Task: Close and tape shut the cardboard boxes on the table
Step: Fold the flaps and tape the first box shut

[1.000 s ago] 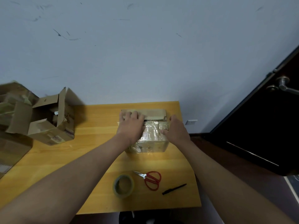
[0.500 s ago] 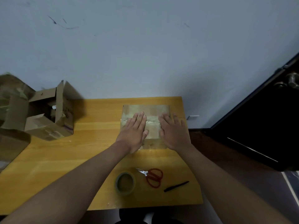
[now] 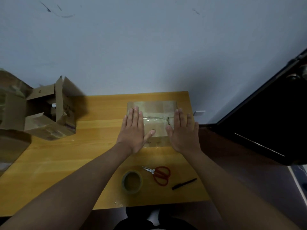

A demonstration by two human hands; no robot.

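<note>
- Pressing flat on top of the cardboard box (image 3: 153, 113), the left hand (image 3: 132, 130) lies with fingers straight and together, palm down over the box's left part, gripping nothing.
- The right hand (image 3: 182, 131) lies the same way over the box's right part, fingers straight and slightly spread, holding nothing.
- Between the two hands the flaps meet along a seam with glossy old tape on it; a small dark gap shows just left of the right hand's fingers.
- The step in hand looks like holding the flaps closed; fresh tape is not yet on.
- Nearer the body than the hands, the tape roll (image 3: 132, 181), red scissors (image 3: 159, 175) and a black pen (image 3: 184, 184) lie on the desk (image 3: 58, 163).
- Next, one hand should keep the flaps down while the other fetches the roll.
- Well left of the left hand, an open box (image 3: 49, 113) awaits closing.
</note>
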